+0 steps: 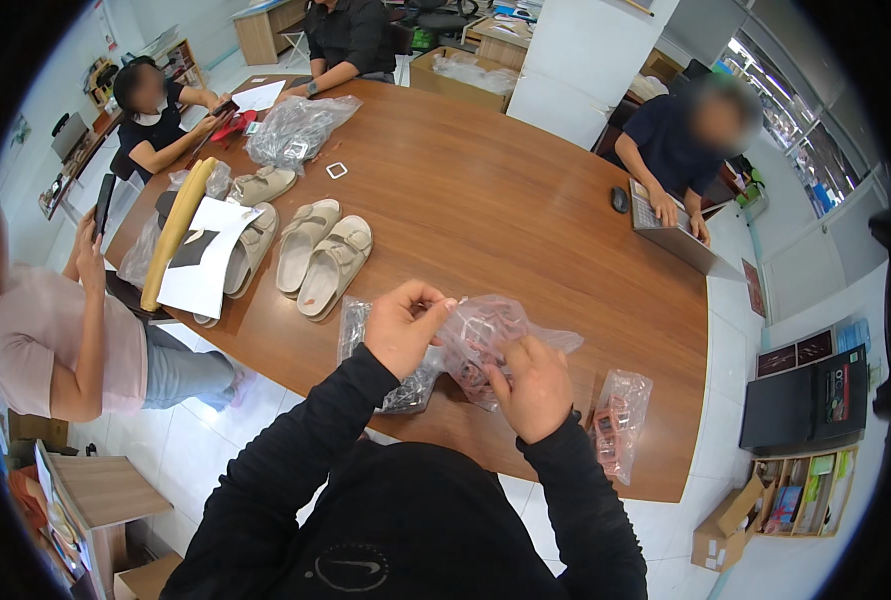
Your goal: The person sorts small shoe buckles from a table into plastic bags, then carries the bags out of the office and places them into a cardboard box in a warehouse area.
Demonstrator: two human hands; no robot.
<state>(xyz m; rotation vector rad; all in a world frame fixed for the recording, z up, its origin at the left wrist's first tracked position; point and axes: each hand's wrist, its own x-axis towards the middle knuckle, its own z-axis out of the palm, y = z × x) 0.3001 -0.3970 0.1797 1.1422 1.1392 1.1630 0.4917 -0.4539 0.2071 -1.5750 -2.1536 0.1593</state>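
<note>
Over the table's near edge, a clear plastic bag [490, 322] of small pinkish, frame-shaped pieces like buckles hangs between my hands. My left hand [400, 330] pinches its upper left part between thumb and fingers. On the bag's right side, my right hand [535, 385] is closed, thumb toward the bent fingers, gripping the plastic. Partly hidden behind my left hand and wrist lies another clear bag [410, 392] with silvery frame-shaped pieces. To the right of my right hand is a flat clear bag [621, 425] holding a row of pink buckle-like frames.
Beige two-strap sandals [333, 262] stand on the wooden table [495, 200] at left, beside white paper [205, 265] and a yellow roll [177, 235]. A large plastic bag [300, 130] lies farther back. One person uses a laptop [675, 235] at right; others sit around the far and left sides.
</note>
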